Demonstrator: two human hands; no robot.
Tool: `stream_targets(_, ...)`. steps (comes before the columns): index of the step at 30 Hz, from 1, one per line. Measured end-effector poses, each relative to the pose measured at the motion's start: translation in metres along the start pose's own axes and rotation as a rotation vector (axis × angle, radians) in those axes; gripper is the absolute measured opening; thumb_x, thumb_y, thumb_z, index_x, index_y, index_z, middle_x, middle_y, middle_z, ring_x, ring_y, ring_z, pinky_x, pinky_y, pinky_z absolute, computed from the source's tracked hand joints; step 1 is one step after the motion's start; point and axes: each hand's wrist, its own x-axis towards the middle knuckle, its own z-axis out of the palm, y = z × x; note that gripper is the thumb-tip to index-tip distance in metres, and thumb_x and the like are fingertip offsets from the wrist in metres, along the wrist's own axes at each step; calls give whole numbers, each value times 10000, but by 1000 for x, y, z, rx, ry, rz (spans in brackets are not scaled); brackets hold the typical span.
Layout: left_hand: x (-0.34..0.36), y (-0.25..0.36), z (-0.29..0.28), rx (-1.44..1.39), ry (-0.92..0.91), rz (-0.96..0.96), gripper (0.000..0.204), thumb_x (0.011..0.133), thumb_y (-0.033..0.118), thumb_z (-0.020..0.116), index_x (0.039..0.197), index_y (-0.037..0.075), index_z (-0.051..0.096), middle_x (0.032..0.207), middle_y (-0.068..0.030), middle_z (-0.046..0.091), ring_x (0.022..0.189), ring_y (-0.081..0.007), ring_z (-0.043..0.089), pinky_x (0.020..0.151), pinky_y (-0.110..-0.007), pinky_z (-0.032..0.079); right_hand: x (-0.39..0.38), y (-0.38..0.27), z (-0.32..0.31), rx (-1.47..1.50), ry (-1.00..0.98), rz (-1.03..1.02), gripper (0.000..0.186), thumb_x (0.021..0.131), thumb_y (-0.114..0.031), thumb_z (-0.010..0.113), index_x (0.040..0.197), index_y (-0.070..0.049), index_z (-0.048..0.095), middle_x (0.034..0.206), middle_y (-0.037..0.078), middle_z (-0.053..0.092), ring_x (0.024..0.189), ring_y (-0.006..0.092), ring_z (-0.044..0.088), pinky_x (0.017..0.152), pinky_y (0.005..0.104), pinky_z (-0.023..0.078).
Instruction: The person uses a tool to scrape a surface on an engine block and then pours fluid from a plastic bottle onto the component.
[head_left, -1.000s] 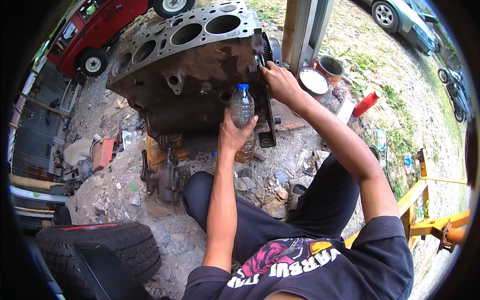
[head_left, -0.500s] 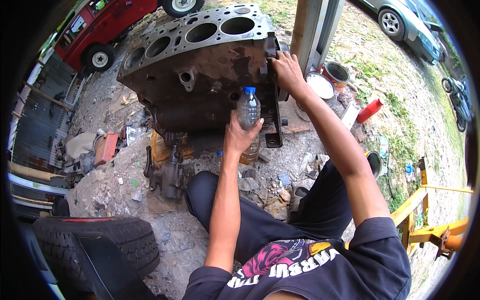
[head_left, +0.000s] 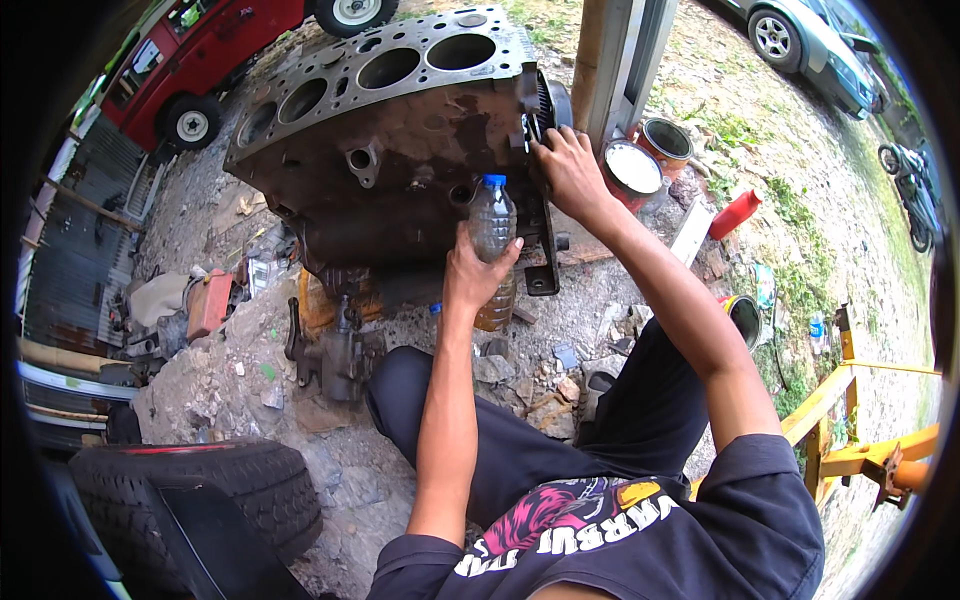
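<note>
My left hand (head_left: 478, 270) is wrapped round a clear plastic bottle (head_left: 492, 220) with a blue cap. Brownish liquid shows in its lower part, and the bottle stands upright before the engine block. The brown engine block (head_left: 400, 135) has a bare metal top face with several round bores. At its right end my right hand (head_left: 572, 170) is closed, fingers bent against the toothed edge. A small bright spot shows by the fingertips; whatever they grip there is hidden.
Right of the block stand a post (head_left: 605, 70), an open tin (head_left: 665, 140), a white-topped container (head_left: 632, 167) and a red bottle (head_left: 736, 214). A dark metal part (head_left: 340, 360) lies on stony ground. A tyre (head_left: 200, 490) is lower left, a yellow frame (head_left: 850, 440) right.
The view has shifted slightly. My right fingers have moved a little at the block's end, where a bright spot now shows. My left hand keeps its hold on the bottle.
</note>
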Motion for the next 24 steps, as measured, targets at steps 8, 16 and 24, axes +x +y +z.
stream_targets(8,6,11,8,10,-41,-50,674,791,482,799,1187,4,537,995,-250,719,965,-422,705,823,-477,553,10,20,-3,62,1,56,233,814,-159,691,1002,-28,655,1006,152,599,1034,336,559,879,460,423)
stream_targets(16,1,-3,8,35,-35,-19,703,792,478,801,1220,-10,530,1028,-254,718,969,-419,707,835,-469,554,-53,9,-60,546,55,90,290,855,-118,693,1114,13,693,923,164,601,928,347,582,817,423,471)
stream_targets(24,-10,6,12,82,-87,-40,681,790,477,810,1201,4,544,998,-225,725,957,-395,716,827,-456,553,-72,81,-42,776,166,770,302,927,-251,673,952,42,740,797,194,731,738,266,718,704,358,538)
